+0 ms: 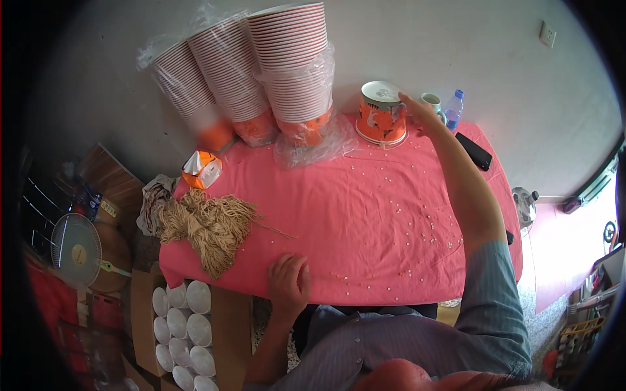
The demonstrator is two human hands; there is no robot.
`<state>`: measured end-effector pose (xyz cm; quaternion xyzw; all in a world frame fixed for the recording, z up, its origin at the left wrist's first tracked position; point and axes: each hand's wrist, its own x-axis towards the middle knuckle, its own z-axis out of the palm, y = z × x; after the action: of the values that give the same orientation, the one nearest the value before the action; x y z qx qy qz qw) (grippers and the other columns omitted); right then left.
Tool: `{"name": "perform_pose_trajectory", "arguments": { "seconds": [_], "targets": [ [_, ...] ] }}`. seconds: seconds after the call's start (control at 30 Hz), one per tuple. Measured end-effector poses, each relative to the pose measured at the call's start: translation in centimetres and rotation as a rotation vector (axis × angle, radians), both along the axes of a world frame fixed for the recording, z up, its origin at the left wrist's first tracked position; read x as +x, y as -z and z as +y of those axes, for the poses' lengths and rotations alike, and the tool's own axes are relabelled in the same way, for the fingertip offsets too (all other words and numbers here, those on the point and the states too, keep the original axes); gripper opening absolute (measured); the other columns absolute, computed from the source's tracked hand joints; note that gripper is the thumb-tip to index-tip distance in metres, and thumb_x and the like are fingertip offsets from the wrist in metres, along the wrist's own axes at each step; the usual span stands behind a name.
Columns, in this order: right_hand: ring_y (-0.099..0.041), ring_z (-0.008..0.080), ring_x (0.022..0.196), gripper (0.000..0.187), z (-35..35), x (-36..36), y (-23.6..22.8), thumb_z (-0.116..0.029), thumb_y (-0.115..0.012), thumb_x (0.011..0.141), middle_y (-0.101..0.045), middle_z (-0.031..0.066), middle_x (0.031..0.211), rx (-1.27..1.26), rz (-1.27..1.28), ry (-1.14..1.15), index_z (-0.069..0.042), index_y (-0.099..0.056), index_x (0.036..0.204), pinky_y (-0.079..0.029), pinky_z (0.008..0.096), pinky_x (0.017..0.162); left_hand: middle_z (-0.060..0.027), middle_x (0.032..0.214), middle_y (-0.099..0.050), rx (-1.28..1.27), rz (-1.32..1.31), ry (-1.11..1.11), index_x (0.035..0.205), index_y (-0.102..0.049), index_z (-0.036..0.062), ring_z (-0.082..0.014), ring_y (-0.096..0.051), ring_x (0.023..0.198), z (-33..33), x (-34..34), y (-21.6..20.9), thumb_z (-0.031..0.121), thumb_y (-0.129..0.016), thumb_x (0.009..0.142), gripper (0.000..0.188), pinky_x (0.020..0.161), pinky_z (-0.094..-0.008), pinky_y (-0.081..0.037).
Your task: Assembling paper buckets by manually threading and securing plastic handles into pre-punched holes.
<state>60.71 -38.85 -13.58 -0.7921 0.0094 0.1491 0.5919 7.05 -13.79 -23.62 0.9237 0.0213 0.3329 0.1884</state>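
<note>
Near the table's far edge, an orange paper bucket (381, 122) stands upside down with its pale base upward. My right hand (424, 116) reaches to its right side, fingers stretched out against or just beside it; actual contact is hard to make out. Resting on the pink cloth (339, 215) at the near edge is my left hand (288, 280), palm down, fingers loosely bent, with nothing visible in it. A bundle of beige string (212, 228) lies to its left, one strand trailing rightward. Small white and orange beads (427, 236) are scattered over the right half of the cloth.
Tall stacks of paper buckets (290, 65) in clear plastic stand at the back left. A tissue pack (202, 169) sits below them. A mug (432, 103), a water bottle (454, 107) and a black phone (474, 152) are far right. A cardboard box (231, 326) holds clear cups lower left.
</note>
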Motion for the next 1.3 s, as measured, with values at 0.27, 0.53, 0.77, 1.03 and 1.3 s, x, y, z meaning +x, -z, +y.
{"name": "perform_pose_trajectory", "arguments": {
  "seconds": [0.27,0.53,0.77,1.03,1.3],
  "targets": [
    [-0.052,0.0338,0.149,0.071,9.0,-5.8,-3.6,-0.070,-0.062,0.100,-0.060,0.0098,0.156,-0.869,-0.894,-0.065,-0.025,-0.065,0.154,-0.038,0.0695,0.116,-0.0142,0.116,-0.076,0.005,0.030,-0.022,0.123,-0.071,0.0033,-0.0362,-0.071,0.119,0.1,-0.4,0.1,0.011,-0.072,0.099,0.025,0.105,-0.0526,-0.050],
    [-0.051,0.0351,0.148,0.050,10.7,-6.2,-3.0,-0.060,-0.054,0.108,-0.059,0.0042,0.158,-1.032,-0.823,-0.216,-0.039,-0.063,0.153,-0.036,0.0763,0.112,-0.0127,0.116,-0.077,0.010,0.024,-0.035,0.122,-0.072,0.0038,-0.0361,-0.072,0.116,0.1,0.4,0.4,0.010,-0.074,0.097,0.026,0.104,-0.0519,-0.050],
    [-0.052,0.0324,0.150,0.051,9.7,-5.0,-2.4,-0.062,-0.053,0.109,-0.061,0.0014,0.158,-0.971,-0.975,-0.365,-0.038,-0.063,0.153,-0.030,0.0832,0.115,-0.0125,0.116,-0.077,0.016,0.010,-0.063,0.122,-0.072,0.0042,-0.0349,-0.072,0.117,0.5,-0.6,0.3,0.010,-0.075,0.097,0.025,0.103,-0.0515,-0.051],
    [-0.044,0.0371,0.155,0.060,9.3,-9.2,-1.3,-0.050,-0.067,0.104,-0.052,0.0131,0.165,-0.989,-1.149,-0.069,-0.021,-0.059,0.156,-0.036,0.0781,0.115,-0.0128,0.118,-0.077,-0.030,-0.024,-0.012,0.122,-0.073,0.0052,-0.0338,-0.072,0.117,0.5,-0.3,0.1,0.012,-0.076,0.097,0.027,0.102,-0.0499,-0.052],
    [-0.071,0.0368,0.122,0.023,10.1,-27.1,-1.8,-0.027,-0.080,0.096,-0.075,0.0152,0.134,-0.323,-1.202,-0.577,-0.009,-0.083,0.111,-0.060,0.0484,0.102,-0.0141,0.115,-0.077,-0.100,-0.087,0.013,0.124,-0.073,0.0061,-0.0347,-0.073,0.114,0.5,-0.7,-0.4,0.010,-0.077,0.096,0.029,0.099,-0.0484,-0.054]
  ]
}}
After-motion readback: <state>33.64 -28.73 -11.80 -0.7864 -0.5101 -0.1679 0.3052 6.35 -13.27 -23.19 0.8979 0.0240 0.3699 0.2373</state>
